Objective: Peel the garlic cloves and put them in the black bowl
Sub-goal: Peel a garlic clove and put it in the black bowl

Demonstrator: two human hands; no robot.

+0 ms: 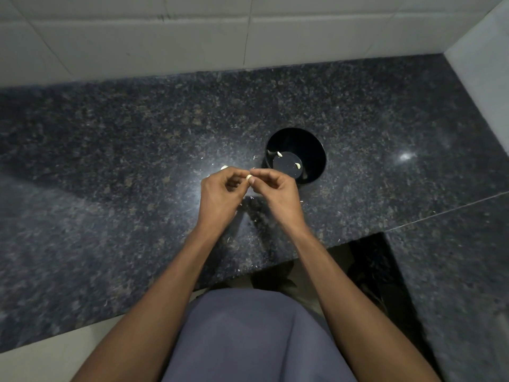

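Garlic clove pinched between both hands, just short of the black bowl

Garlic clove (249,177): small, pale, caught at the meeting point of the two hands, above the tabletop (110,161) and not touching it. Left hand (220,193): fingers curled inward, thumb and forefinger tips closed on the clove from its left side. Right hand (275,193): fingers likewise curled, fingertips pinching the same clove from its right side, so that both hands touch it at once and nearly touch each other. Whether skin remains on the clove: cannot tell, too small.

Black bowl (316,150): upright on the tabletop, just beyond and to the right of the right hand, its near rim partly hidden behind that hand's knuckles. Inside, on the flat bottom, two peeled cloves (298,166) lying apart from each other, one toward the left wall, one nearer the middle.

Another pale clove (224,167): on the tabletop just beyond the left hand's fingers, mostly hidden by them, well to the left of the bowl.

Flecks of papery skin (254,157): scattered on the dark speckled stone around and beneath the hands, some near the bowl's left side.

Tiled wall (192,37) behind the tabletop; grey-blue clothing (248,340) at the bottom edge.
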